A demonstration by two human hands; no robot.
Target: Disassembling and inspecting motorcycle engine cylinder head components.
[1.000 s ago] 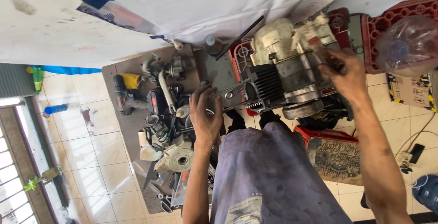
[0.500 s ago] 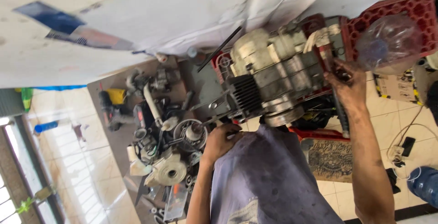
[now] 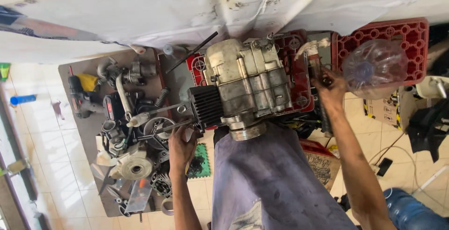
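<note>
A grey motorcycle engine block [image 3: 250, 85] with a black finned cylinder [image 3: 207, 107] rests on red plastic crates [image 3: 292, 66]. Long studs [image 3: 161, 128] stick out of the cylinder toward the left. My left hand [image 3: 180, 146] is closed around the ends of those studs, just below the cylinder. My right hand [image 3: 331, 88] grips a dark upright part at the right side of the engine, next to the crate edge. My lap, in grey cloth [image 3: 276, 178], lies below the engine.
A grey board [image 3: 91, 131] on the tiled floor at left carries several engine parts, a cordless drill [image 3: 79, 100] and a round cover [image 3: 134, 166]. A clear plastic bottle [image 3: 374, 66] lies on another red crate [image 3: 402, 38]. White sheeting [image 3: 210, 5] hangs behind.
The view has shifted, putting the engine at centre. My left hand moved from my lap up to the cylinder studs. My right hand slid off the engine's right side to the dark part beside it.
</note>
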